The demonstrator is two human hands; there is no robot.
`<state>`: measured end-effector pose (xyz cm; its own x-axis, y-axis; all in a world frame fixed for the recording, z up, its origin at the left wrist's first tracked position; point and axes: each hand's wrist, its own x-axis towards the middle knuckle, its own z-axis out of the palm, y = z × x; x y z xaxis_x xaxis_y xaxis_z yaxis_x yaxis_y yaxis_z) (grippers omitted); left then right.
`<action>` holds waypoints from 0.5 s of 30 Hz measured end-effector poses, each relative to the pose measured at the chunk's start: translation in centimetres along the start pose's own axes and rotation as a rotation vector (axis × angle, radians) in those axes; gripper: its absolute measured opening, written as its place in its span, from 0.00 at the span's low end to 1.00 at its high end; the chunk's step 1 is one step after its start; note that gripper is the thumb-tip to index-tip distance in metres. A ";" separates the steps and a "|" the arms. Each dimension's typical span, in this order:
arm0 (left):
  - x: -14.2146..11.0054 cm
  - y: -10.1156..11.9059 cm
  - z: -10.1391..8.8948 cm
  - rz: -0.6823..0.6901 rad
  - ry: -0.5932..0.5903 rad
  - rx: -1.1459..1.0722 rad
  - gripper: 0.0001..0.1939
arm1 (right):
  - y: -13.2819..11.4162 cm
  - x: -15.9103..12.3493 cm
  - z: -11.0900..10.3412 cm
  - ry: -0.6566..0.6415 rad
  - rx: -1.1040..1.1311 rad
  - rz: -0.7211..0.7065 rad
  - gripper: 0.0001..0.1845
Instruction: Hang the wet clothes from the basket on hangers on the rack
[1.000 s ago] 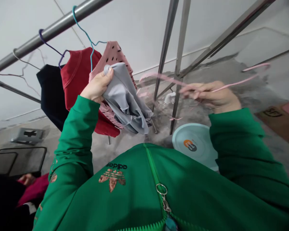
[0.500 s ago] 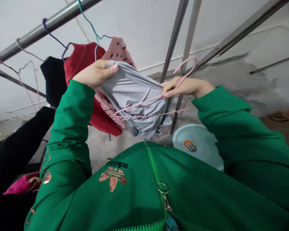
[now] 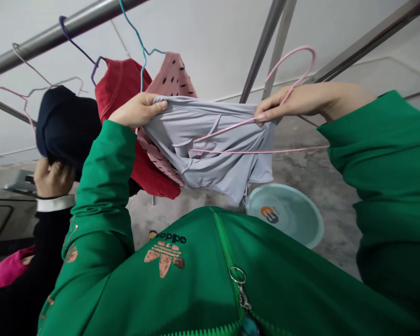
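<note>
A light grey garment (image 3: 227,163) is stretched between my two hands, its top edge pulled nearly level and its lower part hanging in folds. My left hand (image 3: 142,109) pinches the left end of that edge. At the right end, my right hand (image 3: 283,105) grips the cloth together with a pink wire hanger (image 3: 310,60). The hanger's hook rises above my fingers, and its thin frame lies across the front of the garment. Behind my left hand hang a pink garment with dark marks (image 3: 173,77) and a red garment (image 3: 121,84).
A metal rail (image 3: 87,21) runs across the upper left, carrying several hangers. On the left, another person's hand (image 3: 54,177) touches a dark garment (image 3: 66,126). A pale green basin (image 3: 290,214) stands on the floor. Metal posts (image 3: 264,46) rise behind my right hand.
My right hand has moved right and up with the hanger, drawing the grey garment wider. The other person's hand has come into view at the dark garment.
</note>
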<state>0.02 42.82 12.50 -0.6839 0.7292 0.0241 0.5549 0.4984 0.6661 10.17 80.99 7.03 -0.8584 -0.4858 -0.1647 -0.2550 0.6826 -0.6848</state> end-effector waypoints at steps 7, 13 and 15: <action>-1.6 0.5 2.8 0.041 -0.013 -0.033 0.28 | -3.3 -0.4 1.2 0.452 -0.167 0.172 0.18; -2.4 2.0 8.8 0.089 -0.207 0.034 0.39 | -6.7 -1.1 1.9 0.571 -0.022 0.278 0.07; -1.6 2.5 11.0 0.175 -0.056 0.128 0.46 | -7.4 -1.3 2.0 0.561 0.025 0.262 0.05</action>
<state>7.67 48.07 5.95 -0.5464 0.8330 0.0870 0.7210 0.4150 0.5549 14.06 75.43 10.88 -0.9960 0.0625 0.0642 0.0010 0.7241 -0.6897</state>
